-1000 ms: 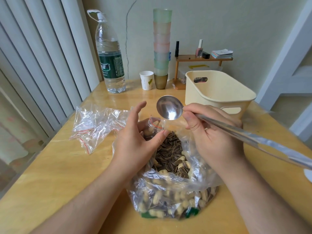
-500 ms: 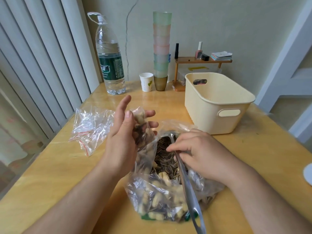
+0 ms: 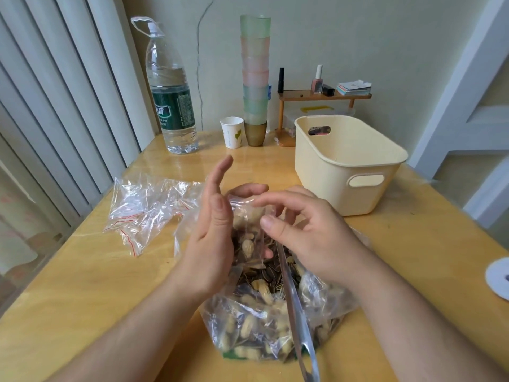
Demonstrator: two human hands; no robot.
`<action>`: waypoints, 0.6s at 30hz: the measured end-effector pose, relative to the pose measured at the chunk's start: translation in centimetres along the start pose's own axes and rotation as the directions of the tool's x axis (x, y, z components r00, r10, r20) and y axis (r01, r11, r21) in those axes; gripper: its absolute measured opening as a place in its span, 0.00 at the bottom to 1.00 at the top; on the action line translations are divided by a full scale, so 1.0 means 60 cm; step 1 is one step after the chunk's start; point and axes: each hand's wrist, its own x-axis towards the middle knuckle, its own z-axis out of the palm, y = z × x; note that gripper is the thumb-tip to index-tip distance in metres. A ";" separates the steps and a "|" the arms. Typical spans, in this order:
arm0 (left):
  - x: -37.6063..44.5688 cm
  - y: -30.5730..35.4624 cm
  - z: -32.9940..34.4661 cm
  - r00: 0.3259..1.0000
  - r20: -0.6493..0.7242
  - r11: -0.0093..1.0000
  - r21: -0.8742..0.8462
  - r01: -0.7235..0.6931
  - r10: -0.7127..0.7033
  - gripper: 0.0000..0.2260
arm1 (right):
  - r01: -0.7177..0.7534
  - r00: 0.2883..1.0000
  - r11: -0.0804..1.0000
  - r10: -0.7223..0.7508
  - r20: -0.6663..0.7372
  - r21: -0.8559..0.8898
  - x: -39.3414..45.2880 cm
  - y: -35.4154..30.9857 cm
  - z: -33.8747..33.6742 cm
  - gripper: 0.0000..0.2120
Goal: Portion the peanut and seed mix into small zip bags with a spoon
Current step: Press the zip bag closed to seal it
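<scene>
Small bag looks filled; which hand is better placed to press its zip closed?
Probably right. The right hand is free, fingertips at the small zip bag mouth; the left hand holds that bag; the spoon rests in the big bag.

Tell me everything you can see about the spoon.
The spoon looks like shiny silver metal with a long, flat handle. It leans in the big bag of peanuts and seeds, handle pointing toward the camera. Its bowl is hidden behind the right hand, so I cannot tell whether it is loaded. Neither hand clearly grips it.
</scene>
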 end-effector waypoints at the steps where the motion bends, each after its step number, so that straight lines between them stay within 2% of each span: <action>1: 0.000 0.003 0.003 1.000 0.002 0.999 -0.009 -0.031 0.031 0.26 | -0.013 0.999 0.995 0.010 0.035 0.098 -0.001 -0.002 -0.001 0.10; 3: 0.000 0.006 0.005 0.999 0.002 0.999 -0.014 -0.037 0.037 0.25 | -0.006 0.999 0.982 -0.001 0.037 0.188 -0.002 -0.003 -0.002 0.10; 9: 0.000 0.005 0.009 1.000 -0.015 1.000 0.022 0.004 -0.004 0.29 | 0.003 1.000 0.983 0.002 -0.028 0.186 -0.001 -0.004 -0.009 0.09; 14: 0.003 -0.006 0.001 0.997 -0.019 0.998 0.015 -0.068 0.068 0.29 | -0.020 1.000 0.996 0.020 0.005 0.088 0.000 0.005 -0.002 0.07; 18: 0.003 -0.009 0.001 0.994 -0.004 0.988 0.108 -0.108 0.109 0.31 | -0.003 0.997 0.988 -0.010 0.082 0.152 -0.001 0.008 0.008 0.07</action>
